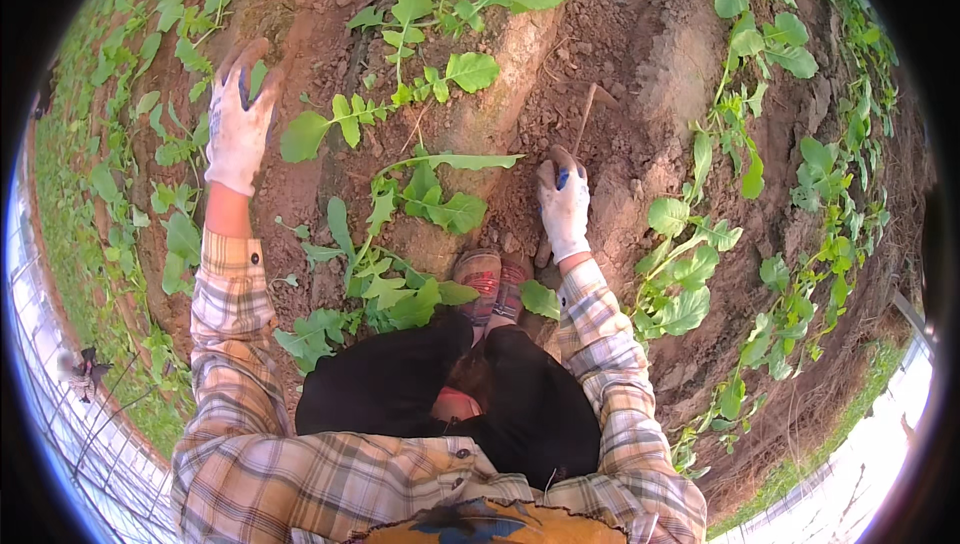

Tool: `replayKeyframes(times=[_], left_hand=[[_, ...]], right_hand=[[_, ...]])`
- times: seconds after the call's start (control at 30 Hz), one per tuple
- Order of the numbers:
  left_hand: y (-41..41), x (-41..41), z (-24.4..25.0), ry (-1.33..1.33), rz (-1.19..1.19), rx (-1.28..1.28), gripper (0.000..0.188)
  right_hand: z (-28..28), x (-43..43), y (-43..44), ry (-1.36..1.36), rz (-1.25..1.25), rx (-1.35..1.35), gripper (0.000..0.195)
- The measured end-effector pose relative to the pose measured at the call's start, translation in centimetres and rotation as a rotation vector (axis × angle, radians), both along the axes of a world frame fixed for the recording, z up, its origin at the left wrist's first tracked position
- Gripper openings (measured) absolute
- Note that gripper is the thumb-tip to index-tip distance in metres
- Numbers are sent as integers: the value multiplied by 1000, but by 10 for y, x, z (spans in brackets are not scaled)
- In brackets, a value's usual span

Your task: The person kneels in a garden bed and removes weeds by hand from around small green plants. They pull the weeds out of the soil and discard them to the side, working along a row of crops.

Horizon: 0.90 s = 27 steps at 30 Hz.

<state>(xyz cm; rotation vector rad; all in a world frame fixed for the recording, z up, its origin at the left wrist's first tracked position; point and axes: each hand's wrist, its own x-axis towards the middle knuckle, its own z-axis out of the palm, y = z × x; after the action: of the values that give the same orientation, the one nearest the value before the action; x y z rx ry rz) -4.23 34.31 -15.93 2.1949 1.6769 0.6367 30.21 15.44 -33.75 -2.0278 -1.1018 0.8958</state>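
Note:
My left hand (241, 120), in a soiled white work glove, reaches out over the row of leafy plants (178, 146) at the left. Its thumb and fingers are spread, and a small green leaf shows between them. My right hand (564, 199), gloved alike, is closed around the handle of a small hand hoe (585, 120). The tool's metal head rests on the loose soil of the furrow (619, 41), pointing away from me. Lobed green seedlings (446, 206) stand on the soil between my hands. Whether the left fingers touch the leaf is hard to tell.
My shoes (480, 281) are planted in the soil before my bent knees, with leaves close on both sides. More leafy rows (682, 274) run along the right. A wire fence (82, 431) stands at the lower left, and a person (84, 373) is small beyond it.

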Motion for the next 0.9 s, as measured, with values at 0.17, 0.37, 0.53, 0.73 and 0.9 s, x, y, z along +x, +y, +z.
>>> replayKeyframes(times=[0.17,0.37,0.53,0.73,0.9], left_hand=[[-60,37,7,-358,23,-180,41],[-90,48,12,-438,59,-401,46],[-104,50,2,-580,55,-366,34],[-103,64,-3,-745,92,-444,36],[-92,66,-9,-644,70,-403,36]], right_hand=[[-5,-17,41,-407,391,-295,77],[-16,-13,43,-425,553,-584,87],[2,-33,5,-575,823,-616,98],[3,-47,-26,-612,835,-633,82],[1,-51,-24,-497,745,-633,70]])
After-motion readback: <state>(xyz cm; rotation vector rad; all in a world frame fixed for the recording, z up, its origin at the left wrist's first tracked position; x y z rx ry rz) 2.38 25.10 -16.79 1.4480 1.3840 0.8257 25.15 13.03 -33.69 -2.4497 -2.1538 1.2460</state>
